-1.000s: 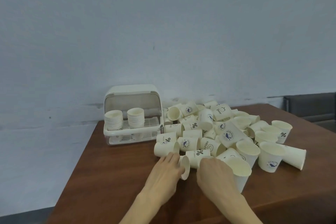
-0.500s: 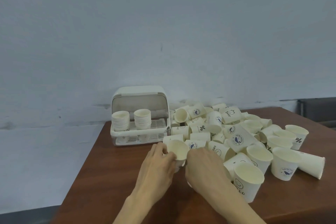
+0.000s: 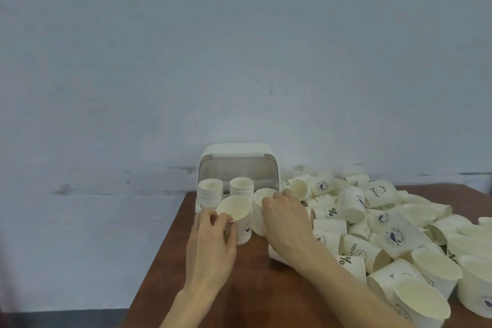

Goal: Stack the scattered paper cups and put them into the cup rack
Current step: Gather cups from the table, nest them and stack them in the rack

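My left hand (image 3: 210, 245) grips a white paper cup (image 3: 235, 212), held upright with its mouth toward me, in front of the cup rack (image 3: 237, 153). Just to its right my right hand (image 3: 286, 221) grips a second cup (image 3: 259, 210), mostly hidden behind my fingers. The two cups are side by side and nearly touching. The white rack stands at the table's back left with its lid raised, and two stacks of cups (image 3: 211, 192) stand inside. A big heap of scattered paper cups (image 3: 380, 224) covers the table's right half.
The brown table (image 3: 253, 287) has its left edge just left of my left forearm. A pale wall rises right behind the rack and the heap. One more cup (image 3: 277, 255) lies under my right wrist.
Both hands have lifted a cup each off the near edge of the heap and carried them up toward the rack. My view has swung left, so the rack now sits mid-frame.
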Demonstrator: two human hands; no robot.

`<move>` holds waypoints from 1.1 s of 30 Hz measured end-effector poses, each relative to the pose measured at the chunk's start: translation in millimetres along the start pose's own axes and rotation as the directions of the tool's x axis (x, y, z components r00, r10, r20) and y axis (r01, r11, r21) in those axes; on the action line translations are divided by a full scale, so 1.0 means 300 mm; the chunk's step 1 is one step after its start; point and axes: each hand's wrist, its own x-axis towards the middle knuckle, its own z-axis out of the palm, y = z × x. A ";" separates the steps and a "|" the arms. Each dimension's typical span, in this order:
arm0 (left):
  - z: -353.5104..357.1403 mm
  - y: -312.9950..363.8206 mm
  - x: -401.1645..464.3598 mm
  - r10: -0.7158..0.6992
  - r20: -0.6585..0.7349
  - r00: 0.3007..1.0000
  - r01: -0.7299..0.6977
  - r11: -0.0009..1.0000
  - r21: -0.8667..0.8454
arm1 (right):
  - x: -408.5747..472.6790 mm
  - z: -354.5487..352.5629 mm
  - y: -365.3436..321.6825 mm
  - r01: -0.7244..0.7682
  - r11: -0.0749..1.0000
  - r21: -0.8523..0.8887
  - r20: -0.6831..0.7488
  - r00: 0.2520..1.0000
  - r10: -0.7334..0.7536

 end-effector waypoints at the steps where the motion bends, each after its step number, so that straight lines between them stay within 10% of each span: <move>1: -0.006 -0.016 0.009 -0.014 0.001 1.000 0.014 1.000 0.005 | 0.026 0.015 0.001 -0.002 1.000 0.008 -0.012 1.000 0.002; 11: -0.043 -0.112 0.161 -0.085 -0.007 0.996 0.085 0.995 0.052 | 0.365 0.100 0.006 -0.089 0.975 0.205 -0.104 0.988 0.113; 33: 0.013 -0.214 0.284 -0.132 -0.014 0.991 0.133 0.988 0.077 | 0.469 0.277 0.033 -0.001 0.996 -0.085 0.193 0.981 0.018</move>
